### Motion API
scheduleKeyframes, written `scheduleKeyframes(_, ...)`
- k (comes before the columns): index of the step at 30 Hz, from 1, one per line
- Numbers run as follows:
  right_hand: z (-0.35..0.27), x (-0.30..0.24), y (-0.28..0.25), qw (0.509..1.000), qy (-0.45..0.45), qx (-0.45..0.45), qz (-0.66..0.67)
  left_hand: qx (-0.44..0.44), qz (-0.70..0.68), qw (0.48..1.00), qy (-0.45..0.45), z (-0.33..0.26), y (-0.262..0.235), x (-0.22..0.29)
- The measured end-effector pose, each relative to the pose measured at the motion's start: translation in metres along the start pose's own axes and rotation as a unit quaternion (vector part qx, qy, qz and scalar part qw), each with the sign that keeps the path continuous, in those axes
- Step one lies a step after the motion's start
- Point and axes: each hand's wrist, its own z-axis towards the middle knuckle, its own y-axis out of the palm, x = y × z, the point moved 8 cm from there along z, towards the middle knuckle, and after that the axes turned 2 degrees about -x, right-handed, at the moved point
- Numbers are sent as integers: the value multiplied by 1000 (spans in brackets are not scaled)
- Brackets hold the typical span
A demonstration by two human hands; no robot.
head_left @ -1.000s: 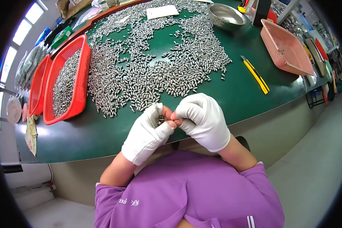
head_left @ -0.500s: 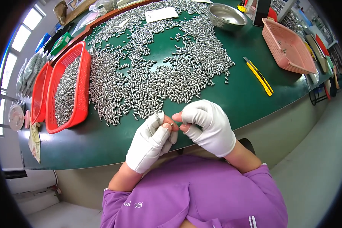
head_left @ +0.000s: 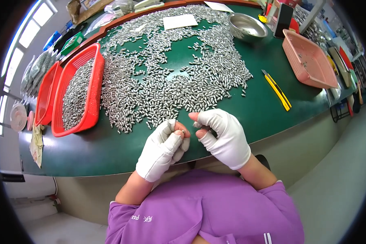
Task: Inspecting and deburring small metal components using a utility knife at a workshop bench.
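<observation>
Nearest to us is a plain purple cloth shirt (head_left: pixel 207 203) with short sleeves, and two arms reach up from it to the near edge of a smooth dark green table (head_left: pixel 130 156). We see the left hand (head_left: pixel 156 152) in a white cloth glove with bare fingertips, its thumb and pointing finger pinching a tiny shiny metal piece (head_left: pixel 183 131). Just beside it, on the right, we see the right hand (head_left: pixel 227 140) in a matching glove, with its thumb and pointing finger spread apart; we cannot tell if its tucked fingers hold anything. Past the hands lies a wide pile of small silver metal pieces (head_left: pixel 166 91). Left of the pile, we find a long red plastic basket with holes (head_left: pixel 97 81), with more silver pieces inside, and another red plastic basket (head_left: pixel 44 101) just beside it. To the right lies a thin yellow and black cutter knife (head_left: pixel 278 91). Farther right is a pink plastic basket (head_left: pixel 322 82) holding a few bits. At the far side, we spot a round steel bowl (head_left: pixel 248 26) and a flat white card (head_left: pixel 180 22) on the pile.
</observation>
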Motion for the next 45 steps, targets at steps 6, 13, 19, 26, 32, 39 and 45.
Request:
scheduleKeyframes(6,0,5,9,998,55,-34,-14,-22,-64,997,31,-1,-13,6)
scheduleKeyframes(13,-1,4,13,996,67,-55,-35,388,245,841,287,-26,-148,140)
scheduleKeyframes(19,2,1,13,996,40,-65,-44,497,610,562,255,-36,-207,169)
scheduleKeyframes(26,1,6,-4,997,64,-12,41,419,530,601,427,-59,-121,139)
scheduleKeyframes(32,-16,25,-121,916,36,269,-294,204,564,648,470,-55,-7,73)
scheduleKeyframes(39,-43,86,-184,808,251,171,-505,149,612,674,387,-32,20,41)
scheduleKeyframes(45,-49,81,-180,861,285,269,-323,159,606,693,357,-29,12,35)
